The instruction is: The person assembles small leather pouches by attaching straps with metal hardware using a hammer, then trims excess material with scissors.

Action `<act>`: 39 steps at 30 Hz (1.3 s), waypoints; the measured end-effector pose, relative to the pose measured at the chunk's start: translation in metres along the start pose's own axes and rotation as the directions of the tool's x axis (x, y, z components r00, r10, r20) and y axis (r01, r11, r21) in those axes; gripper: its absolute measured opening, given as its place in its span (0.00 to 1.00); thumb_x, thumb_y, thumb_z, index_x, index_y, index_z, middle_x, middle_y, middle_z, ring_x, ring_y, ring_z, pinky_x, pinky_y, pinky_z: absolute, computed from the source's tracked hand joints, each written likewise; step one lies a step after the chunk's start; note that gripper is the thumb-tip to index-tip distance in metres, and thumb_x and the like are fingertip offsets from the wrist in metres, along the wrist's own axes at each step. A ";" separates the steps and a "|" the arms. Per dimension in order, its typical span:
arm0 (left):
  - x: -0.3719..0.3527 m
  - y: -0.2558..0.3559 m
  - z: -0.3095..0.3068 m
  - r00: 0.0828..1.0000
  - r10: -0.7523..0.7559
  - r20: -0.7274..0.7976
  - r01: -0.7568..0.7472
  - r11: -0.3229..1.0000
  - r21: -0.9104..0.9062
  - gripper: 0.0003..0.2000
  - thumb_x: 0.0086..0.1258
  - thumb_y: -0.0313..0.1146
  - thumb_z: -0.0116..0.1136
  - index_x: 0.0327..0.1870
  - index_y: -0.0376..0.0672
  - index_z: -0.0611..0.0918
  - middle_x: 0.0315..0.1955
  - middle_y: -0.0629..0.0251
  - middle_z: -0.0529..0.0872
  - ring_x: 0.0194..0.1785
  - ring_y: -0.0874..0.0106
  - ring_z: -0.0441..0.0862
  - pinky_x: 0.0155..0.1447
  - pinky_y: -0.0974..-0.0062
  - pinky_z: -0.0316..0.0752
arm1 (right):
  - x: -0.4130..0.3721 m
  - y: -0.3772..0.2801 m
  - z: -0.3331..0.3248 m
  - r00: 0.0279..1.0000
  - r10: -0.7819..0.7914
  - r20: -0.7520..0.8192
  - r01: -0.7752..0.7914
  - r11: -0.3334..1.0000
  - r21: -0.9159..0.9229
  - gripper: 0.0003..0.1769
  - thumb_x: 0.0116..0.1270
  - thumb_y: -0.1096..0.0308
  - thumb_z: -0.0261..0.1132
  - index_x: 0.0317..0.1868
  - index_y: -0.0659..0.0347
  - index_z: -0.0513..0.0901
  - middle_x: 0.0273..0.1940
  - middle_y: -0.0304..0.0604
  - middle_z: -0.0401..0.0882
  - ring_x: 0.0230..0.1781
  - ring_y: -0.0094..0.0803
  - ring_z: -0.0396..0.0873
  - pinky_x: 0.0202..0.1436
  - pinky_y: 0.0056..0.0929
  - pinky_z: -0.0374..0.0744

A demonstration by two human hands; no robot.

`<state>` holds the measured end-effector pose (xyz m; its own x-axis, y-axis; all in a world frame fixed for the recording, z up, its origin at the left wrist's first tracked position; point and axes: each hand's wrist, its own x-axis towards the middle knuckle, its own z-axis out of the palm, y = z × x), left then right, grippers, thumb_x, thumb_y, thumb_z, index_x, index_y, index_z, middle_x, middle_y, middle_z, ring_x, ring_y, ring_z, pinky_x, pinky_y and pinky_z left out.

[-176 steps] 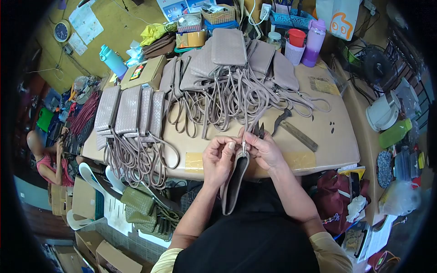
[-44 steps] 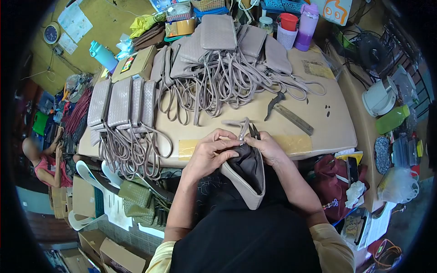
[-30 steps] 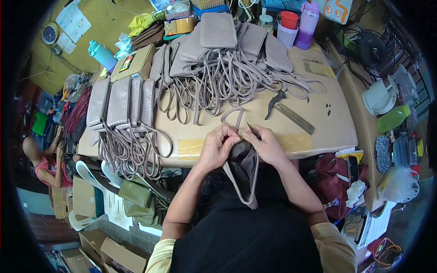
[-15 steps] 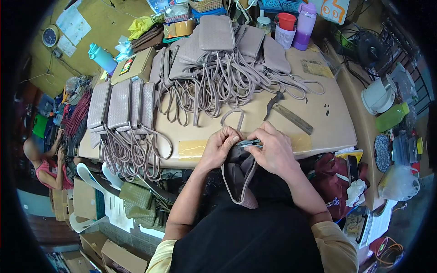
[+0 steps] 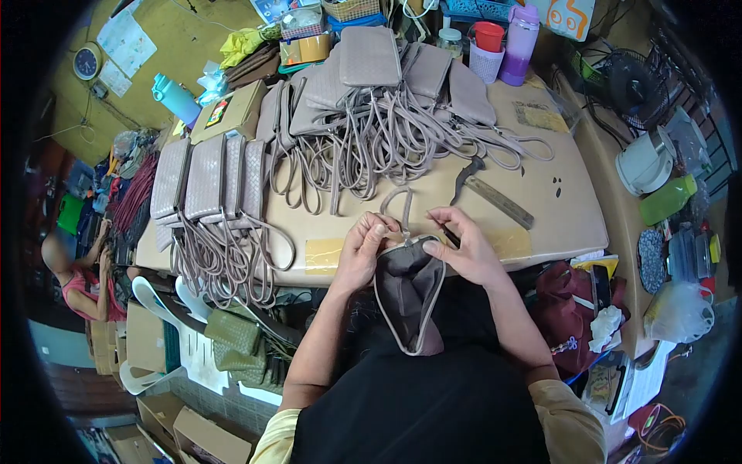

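A taupe pouch (image 5: 408,298) hangs gaping in front of my body, its dark lining showing. My left hand (image 5: 363,251) is closed on the pouch's upper left corner, beside the base of its strap loop (image 5: 398,203), which stands up toward the table. In my right hand (image 5: 468,249) are the pliers (image 5: 450,234); only a dark part shows between the fingers. The right thumb rests on the pouch's upper right rim. A hammer (image 5: 495,199) lies on the table beyond my right hand, with a dark curved metal head and a wooden handle.
Stacked taupe pouches (image 5: 369,58) with tangled straps cover the table's back, and more pouches (image 5: 207,178) lie at the left. A purple bottle (image 5: 518,46) stands behind. Green woven pieces (image 5: 239,340) hang over a white chair (image 5: 197,340). Another person (image 5: 83,282) sits far left.
The pliers' metal jaws have come away from the pouch's top corner, and the right hand has shifted slightly right. The pouch's mouth is spread wider. My left hand has kept its hold.
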<state>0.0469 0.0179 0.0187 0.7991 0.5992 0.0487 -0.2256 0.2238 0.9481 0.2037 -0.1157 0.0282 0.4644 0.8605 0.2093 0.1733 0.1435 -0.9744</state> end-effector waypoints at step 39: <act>-0.003 0.012 0.012 0.990 0.125 0.072 -0.142 0.761 0.632 0.04 0.65 0.25 0.62 0.33 0.34 0.80 0.29 0.62 0.80 0.35 0.72 0.78 0.43 0.76 0.73 | -0.002 0.005 0.027 0.997 -0.041 -0.058 0.030 0.984 -0.176 0.15 0.66 0.63 0.64 0.44 0.67 0.75 0.38 0.52 0.77 0.37 0.41 0.79 0.43 0.39 0.75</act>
<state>0.0483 0.0096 0.0338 0.8025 0.5659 0.1891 0.0673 -0.4007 0.9137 0.1799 -0.1037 0.0205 0.5067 0.8240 0.2534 0.3376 0.0808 -0.9378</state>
